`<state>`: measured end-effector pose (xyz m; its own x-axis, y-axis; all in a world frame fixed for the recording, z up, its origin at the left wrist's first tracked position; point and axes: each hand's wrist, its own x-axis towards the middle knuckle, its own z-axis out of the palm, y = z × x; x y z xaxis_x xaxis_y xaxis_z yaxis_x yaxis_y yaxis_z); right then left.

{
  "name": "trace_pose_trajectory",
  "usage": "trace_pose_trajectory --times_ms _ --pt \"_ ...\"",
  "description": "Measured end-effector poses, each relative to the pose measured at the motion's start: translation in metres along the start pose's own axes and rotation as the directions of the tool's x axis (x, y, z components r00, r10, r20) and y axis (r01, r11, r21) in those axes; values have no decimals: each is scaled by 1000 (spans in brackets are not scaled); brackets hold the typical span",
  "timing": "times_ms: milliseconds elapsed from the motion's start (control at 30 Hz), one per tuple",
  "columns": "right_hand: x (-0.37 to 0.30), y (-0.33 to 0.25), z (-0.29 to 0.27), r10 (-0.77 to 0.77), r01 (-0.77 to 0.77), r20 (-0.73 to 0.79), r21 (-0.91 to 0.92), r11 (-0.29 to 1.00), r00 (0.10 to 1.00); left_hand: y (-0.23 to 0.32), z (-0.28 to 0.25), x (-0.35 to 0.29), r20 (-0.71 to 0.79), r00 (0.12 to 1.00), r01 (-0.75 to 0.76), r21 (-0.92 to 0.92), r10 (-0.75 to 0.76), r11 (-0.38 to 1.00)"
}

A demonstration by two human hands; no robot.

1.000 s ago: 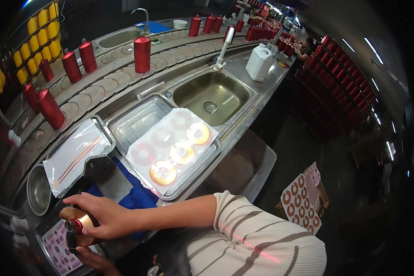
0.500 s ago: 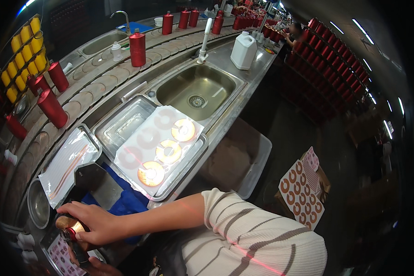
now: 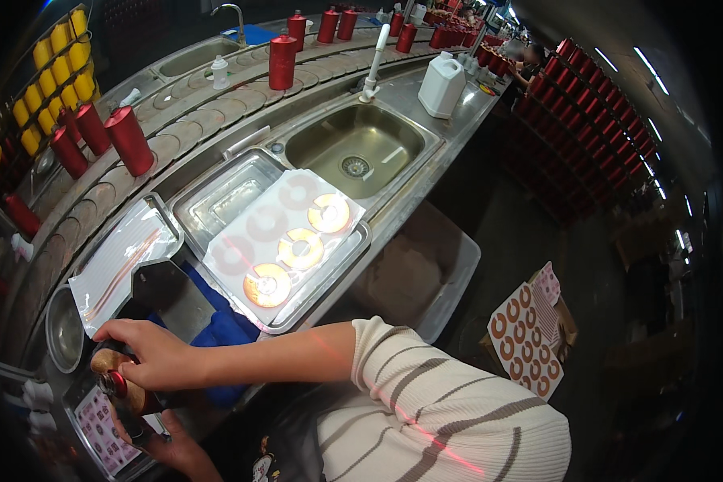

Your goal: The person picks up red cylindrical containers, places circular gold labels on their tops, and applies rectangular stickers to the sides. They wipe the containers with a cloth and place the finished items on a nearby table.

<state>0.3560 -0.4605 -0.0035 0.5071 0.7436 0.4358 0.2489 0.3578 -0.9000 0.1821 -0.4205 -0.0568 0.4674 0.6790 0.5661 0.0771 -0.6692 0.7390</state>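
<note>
At the lower left, my right hand (image 3: 140, 351) reaches across in a striped sleeve and closes around a bottle-like thing (image 3: 108, 360) with a tan rounded part, a red collar and a dark section. Below it my left hand (image 3: 177, 448) rests against the dark section; its grip is partly hidden. Under the hands lies a tray (image 3: 88, 395) with a printed pink-and-white sheet. Just beyond are a blue cloth (image 3: 221, 329), a dark open metal box (image 3: 173, 297) and a clear striped sheet (image 3: 128, 261).
A metal tray (image 3: 360, 247) bears a sheet with orange ring-shaped labels (image 3: 301, 249). Beyond lie a sink (image 3: 394, 132), a white jug (image 3: 442, 84) and a slatted conveyor (image 3: 189, 120) with red bottles (image 3: 282, 63). More ring labels (image 3: 526, 341) are at right; a person (image 3: 528, 68) works far off.
The red bottles on the conveyor have shifted to the right and away. My view has turned slightly, and more of my left hand shows beside the held thing.
</note>
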Motion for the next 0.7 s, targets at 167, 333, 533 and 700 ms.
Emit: trace_pose_trajectory --times_ms 167,333,533,700 --pt "-1 -7 0 48 -47 9 -28 998 999 -35 19 5 -142 931 310 -184 -337 933" --pt "8 -10 1 42 -44 29 74 996 999 -43 -14 27 145 927 375 -307 -346 875" --pt "-10 -23 -8 172 -179 66 121 976 983 6 -15 52 294 925 349 -409 -240 843" --pt "-10 -35 2 267 -265 25 241 934 963 -3 -23 66 450 874 448 -601 -184 662"
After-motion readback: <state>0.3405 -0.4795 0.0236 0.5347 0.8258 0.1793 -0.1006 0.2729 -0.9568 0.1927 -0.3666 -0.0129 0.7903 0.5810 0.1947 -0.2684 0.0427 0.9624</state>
